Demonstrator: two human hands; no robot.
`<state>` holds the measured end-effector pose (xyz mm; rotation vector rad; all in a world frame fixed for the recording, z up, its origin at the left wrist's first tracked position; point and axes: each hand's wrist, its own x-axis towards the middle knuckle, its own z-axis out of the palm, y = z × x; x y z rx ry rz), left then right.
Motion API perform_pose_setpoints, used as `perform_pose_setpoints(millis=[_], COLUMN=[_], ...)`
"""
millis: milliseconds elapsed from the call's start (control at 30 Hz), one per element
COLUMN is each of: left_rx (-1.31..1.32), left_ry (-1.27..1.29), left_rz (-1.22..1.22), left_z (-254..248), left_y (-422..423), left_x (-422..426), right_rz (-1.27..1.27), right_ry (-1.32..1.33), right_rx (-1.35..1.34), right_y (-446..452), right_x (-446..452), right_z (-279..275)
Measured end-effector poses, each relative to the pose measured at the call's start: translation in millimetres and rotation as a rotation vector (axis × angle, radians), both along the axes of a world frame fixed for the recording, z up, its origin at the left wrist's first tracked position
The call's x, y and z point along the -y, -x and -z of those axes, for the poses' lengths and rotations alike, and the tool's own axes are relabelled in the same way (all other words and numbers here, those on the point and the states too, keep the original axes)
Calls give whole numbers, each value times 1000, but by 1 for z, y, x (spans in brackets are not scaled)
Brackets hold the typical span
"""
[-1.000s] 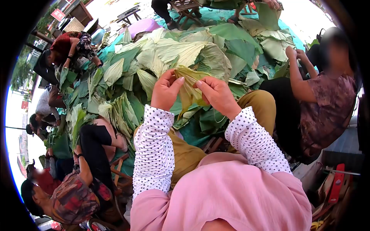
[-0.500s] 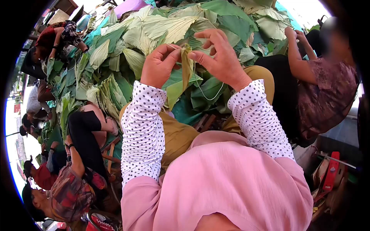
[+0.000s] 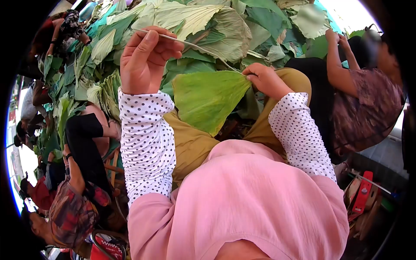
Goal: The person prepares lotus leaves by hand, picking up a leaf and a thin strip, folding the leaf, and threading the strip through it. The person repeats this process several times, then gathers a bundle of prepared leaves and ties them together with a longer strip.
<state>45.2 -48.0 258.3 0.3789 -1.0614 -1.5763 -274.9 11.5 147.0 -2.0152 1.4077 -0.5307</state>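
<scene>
A pale, thin cord (image 3: 203, 50) runs from my left hand (image 3: 147, 58) down to the right. My left hand is raised, its thumb and fingers closed on the upper part of the cord. At the cord's lower end, my right hand (image 3: 269, 81) pinches the narrow corner of a green, fan-shaped leaf (image 3: 206, 97). The leaf hangs in front of my knees, its broad side to the left. Whether the cord passes through the leaf or lies against it is hidden by my right fingers.
A heap of large green and pale leaves (image 3: 190, 19) spreads ahead of me. At right sits a person in a patterned top (image 3: 364, 104). Several people are on the left, one in a plaid shirt (image 3: 71, 216). A red tool (image 3: 362, 195) lies low at right.
My hands have moved apart, the left going left and the right slightly right and down. The cord is now stretched between them, and a green leaf hangs spread from my right hand.
</scene>
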Motion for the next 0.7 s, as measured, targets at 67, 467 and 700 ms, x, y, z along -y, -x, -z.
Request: perform_pose_setpoints(millis=[67,467,700], left_rx=[17,353,1045], left_ry=[9,-46,-231], left_rz=[34,180,-48], left_z=[-1,22,139], left_y=[3,51,95], left_x=[-3,10,73], right_rz=[-79,57,-341], right_ry=[60,-354,-444], right_rx=[-276,749,1285], right_y=[7,-54,42], right_x=[-5,7,-2], right_z=[17,-95,-70])
